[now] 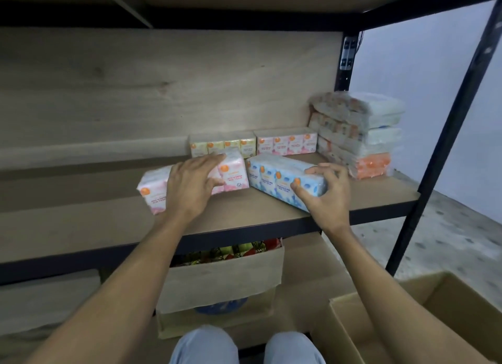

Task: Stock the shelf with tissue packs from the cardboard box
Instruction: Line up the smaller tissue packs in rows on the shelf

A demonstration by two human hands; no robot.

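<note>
On the wooden shelf (pixel 108 222) lie two tissue packs side by side. My left hand (pixel 190 184) rests on top of the pink tissue pack (pixel 233 173), thumb against its front face. Fingers and thumb of my right hand (pixel 326 192) curl round the near right end of the blue tissue pack (pixel 271 177), which lies at an angle. Behind them stand a yellow pack (pixel 225 143) and another pink pack (pixel 288 142) against the back board. The open cardboard box (pixel 407 317) sits at the lower right; its inside is mostly out of view.
A stack of wrapped tissue bundles (pixel 358 135) fills the shelf's right back corner beside the black upright post (pixel 445 135). A second cardboard box (pixel 220 279) with colourful items sits on the lower shelf. My knees (pixel 244 347) show at the bottom.
</note>
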